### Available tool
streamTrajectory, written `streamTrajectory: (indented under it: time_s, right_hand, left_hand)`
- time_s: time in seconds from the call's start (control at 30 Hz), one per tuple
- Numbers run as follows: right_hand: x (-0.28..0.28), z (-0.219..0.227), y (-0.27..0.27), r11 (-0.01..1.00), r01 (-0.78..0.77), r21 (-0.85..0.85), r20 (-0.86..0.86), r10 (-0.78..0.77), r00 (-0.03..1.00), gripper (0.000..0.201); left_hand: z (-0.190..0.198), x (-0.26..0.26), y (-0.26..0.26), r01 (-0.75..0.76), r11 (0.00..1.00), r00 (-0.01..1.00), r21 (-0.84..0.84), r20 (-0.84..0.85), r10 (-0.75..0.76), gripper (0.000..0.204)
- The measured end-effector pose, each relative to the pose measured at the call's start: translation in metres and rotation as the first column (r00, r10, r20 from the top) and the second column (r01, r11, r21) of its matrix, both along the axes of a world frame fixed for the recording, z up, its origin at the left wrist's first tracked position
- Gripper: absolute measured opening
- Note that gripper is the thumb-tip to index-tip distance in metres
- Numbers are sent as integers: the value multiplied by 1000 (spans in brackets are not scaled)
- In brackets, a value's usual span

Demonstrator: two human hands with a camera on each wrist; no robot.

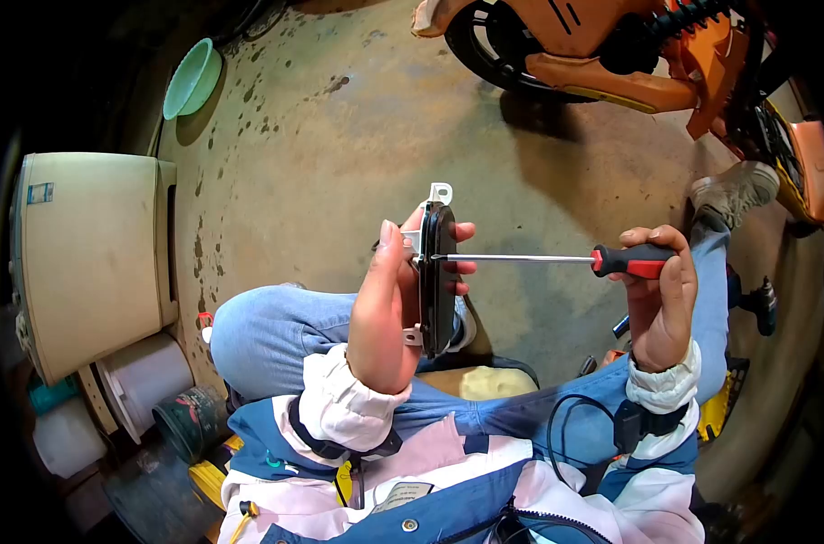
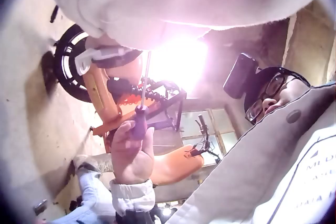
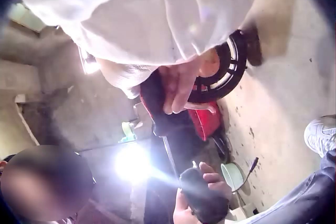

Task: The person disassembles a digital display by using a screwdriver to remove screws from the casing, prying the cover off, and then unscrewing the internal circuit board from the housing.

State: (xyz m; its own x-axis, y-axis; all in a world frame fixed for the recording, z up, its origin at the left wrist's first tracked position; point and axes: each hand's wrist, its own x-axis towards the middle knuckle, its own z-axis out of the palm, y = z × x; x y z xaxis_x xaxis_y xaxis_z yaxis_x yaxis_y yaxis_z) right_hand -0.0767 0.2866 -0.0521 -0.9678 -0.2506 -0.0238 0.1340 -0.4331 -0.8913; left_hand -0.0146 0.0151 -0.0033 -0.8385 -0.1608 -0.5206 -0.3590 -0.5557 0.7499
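Black oval part (image 1: 442, 295) is in the left hand (image 1: 380, 304), above the person's lap, its long side running away from the body. The left grip is closed round it, with fingertips showing past its right edge and the thumb on the other side. White bracket tabs (image 1: 441, 193) stick out at its far and near ends. The right hand (image 1: 659, 317) has its grip curled round the red-and-black handle (image 1: 634, 261) of a screwdriver (image 1: 530, 259), whose shaft points left and reaches the part near its upper middle; whether the tip sits in a screw is too small to tell. Beyond the hands, an orange two-wheeler (image 1: 575, 45) stands on the floor (image 1: 312, 154). A pale green bowl (image 1: 193, 82) lies farther left, and a large cream box (image 1: 95, 263) stands well apart, left of the knees.
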Motion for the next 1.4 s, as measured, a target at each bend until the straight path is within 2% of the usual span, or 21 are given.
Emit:
streamTrajectory:
  time_s: [0.5,0.77,0.8,0.9,1.03,1.07,1.13,1.23,1.4]
  right_hand:
    - [0,-5,-6,998,-16,56,26,15,1000,42]
    - [2,-4,-8,997,19,79,76,-25,997,46]
    - [1,-3,-9,994,11,104,89,-20,996,47]
    - [2,-8,-3,975,-21,220,121,-6,993,53]
    - [-1,1,-3,932,-102,349,171,43,984,56]
    - [-3,-5,2,935,-148,323,141,107,984,58]
    - [-3,0,2,923,-198,330,219,129,967,52]
    - [-2,1,-3,956,-156,247,165,117,979,40]
    - [-2,3,-5,958,-151,242,187,107,976,43]
  left_hand:
    - [-5,4,-3,-66,998,998,24,0,66,66]
    - [-5,5,-1,-75,993,992,-96,-106,65,63]
    - [-6,5,-1,-71,993,993,-95,-105,61,63]
    - [-6,7,0,-73,964,988,-257,-150,35,62]
    - [-5,7,6,-86,947,990,-308,-134,46,61]
    - [-7,8,5,-78,951,990,-301,-140,37,60]
    - [-5,7,7,-97,944,990,-315,-124,60,59]
    - [-4,6,6,-99,930,990,-354,-130,56,59]
    - [-6,5,3,-104,937,989,-332,-137,61,59]
